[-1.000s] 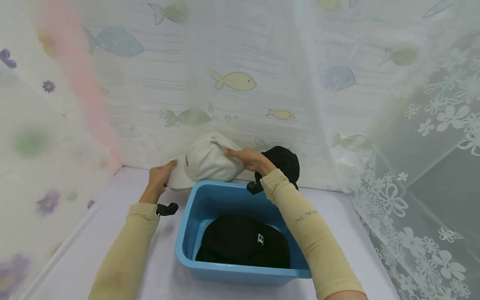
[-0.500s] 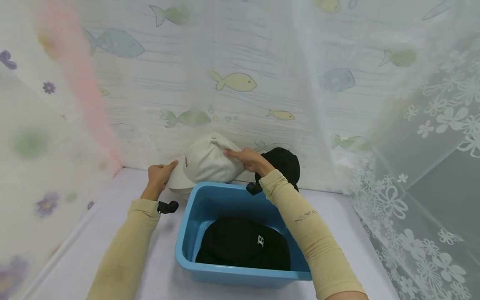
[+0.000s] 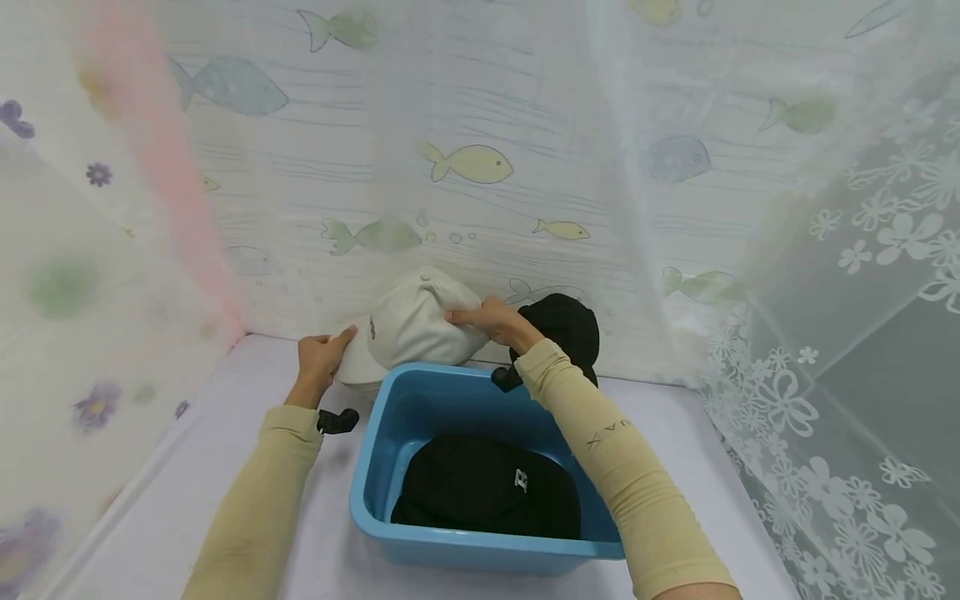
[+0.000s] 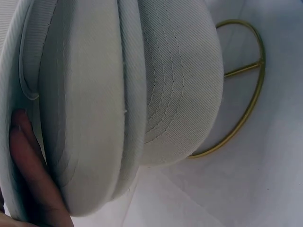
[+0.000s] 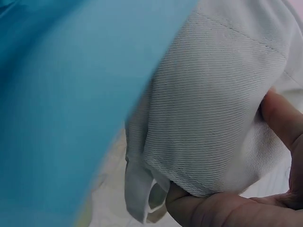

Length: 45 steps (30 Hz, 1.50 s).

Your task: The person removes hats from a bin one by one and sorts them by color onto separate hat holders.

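Observation:
Behind the blue basin, a white baseball cap is held between both hands. My left hand grips the tip of its brim, thumb on top. In the left wrist view, the fingers reach under the outermost brim, and more white brims are layered beside it. My right hand pinches the back of the crown; its thumb presses into the fabric, with fingers under the edge. A strap hangs below the cap in the right wrist view. The caps beneath are mostly hidden in the head view.
The blue basin stands in front, holding a black cap with a white letter. Another black cap stands behind my right wrist. A gold wire ring shows beyond the brims. Fish-patterned curtain closes off the back.
Both hands keep their hold on the white cap. The brim and my left hand shift very slightly; the basin and black caps stay where they were.

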Each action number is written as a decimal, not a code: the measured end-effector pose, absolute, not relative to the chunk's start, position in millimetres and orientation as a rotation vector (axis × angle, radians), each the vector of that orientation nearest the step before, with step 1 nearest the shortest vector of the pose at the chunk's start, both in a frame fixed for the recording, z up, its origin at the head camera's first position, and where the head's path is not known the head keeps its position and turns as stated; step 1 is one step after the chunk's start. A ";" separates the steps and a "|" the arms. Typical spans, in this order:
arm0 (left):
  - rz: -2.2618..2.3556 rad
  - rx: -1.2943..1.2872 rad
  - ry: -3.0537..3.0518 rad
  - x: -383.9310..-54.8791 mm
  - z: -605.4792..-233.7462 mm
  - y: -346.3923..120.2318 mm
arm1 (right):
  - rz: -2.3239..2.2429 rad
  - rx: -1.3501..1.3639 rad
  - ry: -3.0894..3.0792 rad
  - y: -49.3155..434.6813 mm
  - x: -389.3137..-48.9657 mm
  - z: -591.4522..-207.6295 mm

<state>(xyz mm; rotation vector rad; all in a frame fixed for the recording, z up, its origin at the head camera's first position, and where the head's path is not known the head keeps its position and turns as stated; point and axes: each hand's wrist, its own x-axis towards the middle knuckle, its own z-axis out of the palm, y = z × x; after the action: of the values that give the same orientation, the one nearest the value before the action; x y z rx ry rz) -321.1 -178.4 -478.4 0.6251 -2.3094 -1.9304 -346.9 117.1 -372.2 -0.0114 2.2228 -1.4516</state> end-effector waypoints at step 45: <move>-1.208 -0.403 -2.565 -225.2 -431.6 -202.2 | -0.852 -0.865 2.727 161.9 -238.0 -319.5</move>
<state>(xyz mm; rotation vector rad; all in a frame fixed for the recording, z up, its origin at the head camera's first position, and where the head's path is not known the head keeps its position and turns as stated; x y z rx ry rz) -225.2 -202.2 -431.6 -0.4031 -2.5648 -1.2082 -238.0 161.9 -319.5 -0.8648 2.7266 -0.8515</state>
